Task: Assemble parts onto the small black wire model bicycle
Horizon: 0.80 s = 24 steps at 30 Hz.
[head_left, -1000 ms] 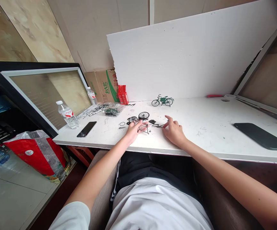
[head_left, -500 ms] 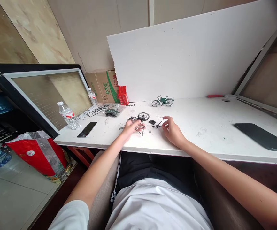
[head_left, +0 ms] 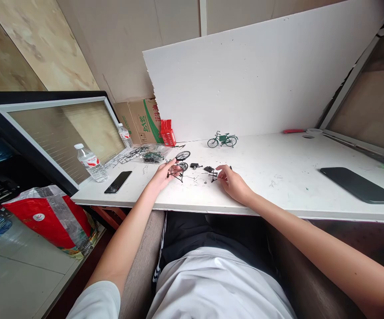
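Note:
My left hand (head_left: 163, 176) is closed on a small black model bicycle frame (head_left: 177, 172) with a wheel (head_left: 182, 156) just behind it, held a little above the white table (head_left: 278, 177). My right hand (head_left: 232, 182) rests on the table, its fingers pinched on a small black part (head_left: 214, 175). Between the hands lie loose black pieces (head_left: 195, 166). A finished green model bicycle (head_left: 223, 139) stands further back, against the white board.
A black phone (head_left: 118, 182) and a water bottle (head_left: 91, 162) are at the left, with parts sprues and a bag (head_left: 152, 155) behind. A red box (head_left: 168, 132), a cardboard carton (head_left: 141, 120) and a second dark phone (head_left: 359, 185) at right. A red bag (head_left: 45, 215) on the floor.
My left hand has carried the black frame to the left and lifted it. My right hand has moved left and closed on a small black part.

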Tool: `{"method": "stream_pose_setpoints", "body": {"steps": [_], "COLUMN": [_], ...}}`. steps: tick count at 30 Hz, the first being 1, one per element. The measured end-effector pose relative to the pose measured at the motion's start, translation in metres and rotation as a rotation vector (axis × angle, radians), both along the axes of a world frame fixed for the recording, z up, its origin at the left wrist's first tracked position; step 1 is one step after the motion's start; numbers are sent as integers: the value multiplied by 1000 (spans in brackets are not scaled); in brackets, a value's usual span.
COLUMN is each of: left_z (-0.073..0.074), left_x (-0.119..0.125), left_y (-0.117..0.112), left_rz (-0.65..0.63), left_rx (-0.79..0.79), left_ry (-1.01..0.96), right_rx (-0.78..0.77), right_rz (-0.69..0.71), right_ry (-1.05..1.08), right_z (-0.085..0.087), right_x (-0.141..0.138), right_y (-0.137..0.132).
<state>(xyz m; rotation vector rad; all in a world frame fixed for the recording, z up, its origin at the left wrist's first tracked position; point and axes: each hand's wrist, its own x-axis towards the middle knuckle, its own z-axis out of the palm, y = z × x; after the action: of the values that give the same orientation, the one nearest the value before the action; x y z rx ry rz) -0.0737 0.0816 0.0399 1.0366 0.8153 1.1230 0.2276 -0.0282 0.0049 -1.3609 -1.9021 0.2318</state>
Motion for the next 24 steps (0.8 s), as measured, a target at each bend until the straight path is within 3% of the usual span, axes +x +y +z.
{"method": "stream_pose_setpoints", "body": {"steps": [14,24], "left_z": [0,4], "left_x": [-14,-34], "left_y": [15,19], "left_rz": [141,110], "left_rx": [-39,104], "left_ry": [45,274], "right_rx": [6,11], "right_rz": [29,42], "right_ry": [-76,-97], "right_z": [-2,-1], "right_x": [0,-1], "right_y": [-1,-2]}}
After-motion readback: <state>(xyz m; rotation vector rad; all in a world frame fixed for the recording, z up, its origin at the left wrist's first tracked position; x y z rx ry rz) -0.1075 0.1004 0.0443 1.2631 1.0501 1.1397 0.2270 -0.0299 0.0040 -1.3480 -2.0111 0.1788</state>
